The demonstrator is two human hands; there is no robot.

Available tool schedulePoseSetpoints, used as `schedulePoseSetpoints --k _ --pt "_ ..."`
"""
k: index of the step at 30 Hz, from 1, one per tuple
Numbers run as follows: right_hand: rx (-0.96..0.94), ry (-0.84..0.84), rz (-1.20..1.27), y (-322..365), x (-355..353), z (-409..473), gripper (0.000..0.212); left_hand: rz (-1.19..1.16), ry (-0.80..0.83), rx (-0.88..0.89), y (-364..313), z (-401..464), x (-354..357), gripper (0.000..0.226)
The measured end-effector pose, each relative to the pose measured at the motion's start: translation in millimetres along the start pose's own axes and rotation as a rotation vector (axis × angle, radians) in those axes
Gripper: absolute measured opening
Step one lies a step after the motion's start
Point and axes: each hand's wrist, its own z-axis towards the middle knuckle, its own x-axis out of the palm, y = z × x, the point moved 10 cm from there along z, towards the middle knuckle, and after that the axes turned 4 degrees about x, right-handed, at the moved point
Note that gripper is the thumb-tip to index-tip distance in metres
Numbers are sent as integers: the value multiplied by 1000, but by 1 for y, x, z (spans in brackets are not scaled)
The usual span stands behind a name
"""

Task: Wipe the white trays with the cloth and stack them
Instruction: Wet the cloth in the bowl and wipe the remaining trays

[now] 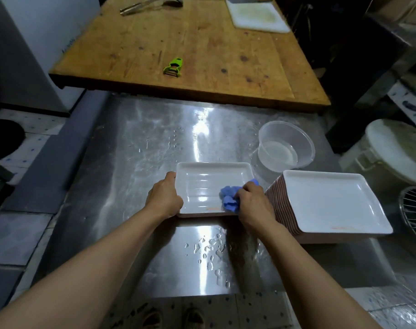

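One white rectangular tray (209,181) lies on the wet steel table (135,143) in front of me. My left hand (165,198) grips its left rim. My right hand (253,205) holds a crumpled blue cloth (229,198) against the tray's near right corner, inside the rim. To the right stands a tall stack of white trays (328,200) with brown undersides, tilted slightly and close to my right wrist.
A clear plastic tub (285,146) with a little water sits behind the trays. A wooden tabletop (190,43) lies beyond, bearing a green peeler (173,66) and a white board (256,15). Water drops (209,252) dot the near steel. A wire rack (415,210) stands far right.
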Motion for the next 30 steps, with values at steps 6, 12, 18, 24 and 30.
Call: schedulePoseSetpoints --k 6,12,18,24,30 --pt "16 -97 8 2 -12 40 43 15 19 1 1 4 2 54" --pt "-40 -141 198 32 -4 50 51 33 22 -7 3 5 3 54" --pt "-252 -82 252 104 25 27 42 12 -8 -15 2 5 1 46" --pt "-231 -18 355 60 17 9 26 -4 -41 -84 6 7 -2 54" --pt "-10 -104 247 2 -2 0 28 -11 -36 -88 4 5 -4 51"
